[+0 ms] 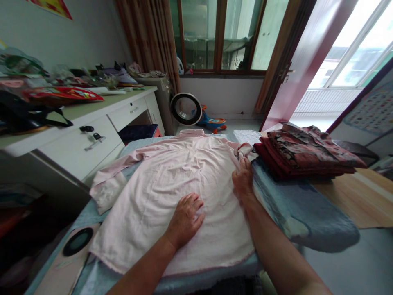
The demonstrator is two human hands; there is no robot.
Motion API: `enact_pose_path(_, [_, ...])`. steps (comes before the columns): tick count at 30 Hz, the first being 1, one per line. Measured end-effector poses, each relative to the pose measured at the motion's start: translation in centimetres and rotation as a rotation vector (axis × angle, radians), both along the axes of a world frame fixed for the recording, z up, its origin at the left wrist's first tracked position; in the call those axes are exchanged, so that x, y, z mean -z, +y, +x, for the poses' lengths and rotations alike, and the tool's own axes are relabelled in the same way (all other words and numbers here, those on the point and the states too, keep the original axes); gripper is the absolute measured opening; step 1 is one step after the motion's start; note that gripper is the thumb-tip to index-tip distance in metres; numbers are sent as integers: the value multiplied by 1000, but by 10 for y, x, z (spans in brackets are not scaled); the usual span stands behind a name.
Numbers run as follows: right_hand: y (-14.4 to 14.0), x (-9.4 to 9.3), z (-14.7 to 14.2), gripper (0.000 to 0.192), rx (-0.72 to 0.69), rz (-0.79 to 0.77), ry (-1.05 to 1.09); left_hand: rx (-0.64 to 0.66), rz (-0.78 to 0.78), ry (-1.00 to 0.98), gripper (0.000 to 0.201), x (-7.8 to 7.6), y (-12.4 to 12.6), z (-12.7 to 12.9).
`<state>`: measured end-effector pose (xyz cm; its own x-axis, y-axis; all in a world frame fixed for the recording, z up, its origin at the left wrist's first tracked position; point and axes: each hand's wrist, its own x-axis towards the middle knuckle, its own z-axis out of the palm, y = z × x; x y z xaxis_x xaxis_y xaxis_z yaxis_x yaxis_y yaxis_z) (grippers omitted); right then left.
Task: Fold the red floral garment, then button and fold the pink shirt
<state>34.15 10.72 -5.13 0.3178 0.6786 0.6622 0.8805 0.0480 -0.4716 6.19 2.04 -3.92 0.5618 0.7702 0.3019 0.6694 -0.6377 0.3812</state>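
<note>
Two bare forearms come up from the bottom edge over a pale pink shirt (184,180), which lies spread flat, apparently back side up, on a surface covered with a blue-grey cloth (291,200). Its fabric is thin and lightly creased, with soft wrinkles across the middle. Its collar (192,132) points away from the camera, and its hem (172,272) runs along the near edge. One sleeve (113,174) stretches out to the left, its cuff end folded back at the cloth's edge; the other sleeve is bunched at the right shoulder.

The left hand (186,217) rests palm down on the lower middle of the shirt, fingers loosely spread and flat, holding nothing. The right hand (243,178) lies further off on the shirt's right edge, arm extended; its fingers point toward the bunched sleeve and press on the fabric, though whether they pinch it cannot be told.

Just beside the right hand sits a stack of folded dark red patterned garments (307,153), partly on the blue-grey cloth and partly on a wooden top (356,196). At the left stands a white desk (101,135) piled with clutter, with a round fan (186,109) on the floor beyond
</note>
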Motion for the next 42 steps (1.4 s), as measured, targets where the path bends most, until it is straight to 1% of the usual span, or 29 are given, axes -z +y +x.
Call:
enact_pose_path(3, [-1,-3,-5,65,26,3,-33,-10,-26,17,27,-3,1,1])
enact_pose_path(5, [0,-2,-7,62,2,3,-56,-3,-70,54,28,-11,5,2])
enact_pose_path(9, [1,2,-7,44,-126,-40,-27,58,-223,142,20,-36,24,12])
enact_pose_path(11, [2,3,-8,37,-168,-66,-5,41,-280,125,21,-49,39,23])
enact_pose_path(13, [1,2,-8,32,-195,-77,8,39,-245,69,21,-57,57,38])
enact_pose_path(15, [1,1,-10,27,-225,-86,24,48,-185,2,20,-59,75,56])
enact_pose_path(16, [0,0,-10,25,-240,-92,34,45,-161,-21,20,-58,83,65])
enact_pose_path(18, [-1,-1,-12,24,-255,-99,57,-16,-133,-11,21,-51,97,80])
enact_pose_path(21, [-1,-2,-12,26,-221,-80,94,-149,-76,94,24,-30,108,93])
enact_pose_path(22, [-2,-2,-12,26,-193,-74,106,-177,-46,117,24,-23,110,94])
enact_pose_path(24, [-1,-3,-8,22,-107,-55,116,-192,14,120,26,-10,112,93])
enact_pose_path(26, [-1,-4,-4,17,5,-8,98,-178,28,99,26,-2,113,90])
enact_pose_path(28, [0,-5,1,18,101,60,59,-157,4,80,26,0,115,87])
enact_pose_path(30, [2,-3,5,31,137,93,18,-141,-15,67,26,-1,116,85])
enact_pose_path(32, [4,1,7,46,140,63,-9,-135,-23,63,26,-3,117,85])
enact_pose_path(34, [6,6,6,51,137,-29,-25,-132,-26,61,26,-4,117,85])
enact_pose_path(38, [5,16,3,45,46,-246,-82,-129,-19,58,25,-2,118,85])
enact_pose_path(40, [4,18,2,42,-13,-284,-110,-128,-11,58,26,0,119,85])
enact_pose_path(42, [3,20,1,41,-65,-288,-111,-127,-7,57,27,1,119,84])
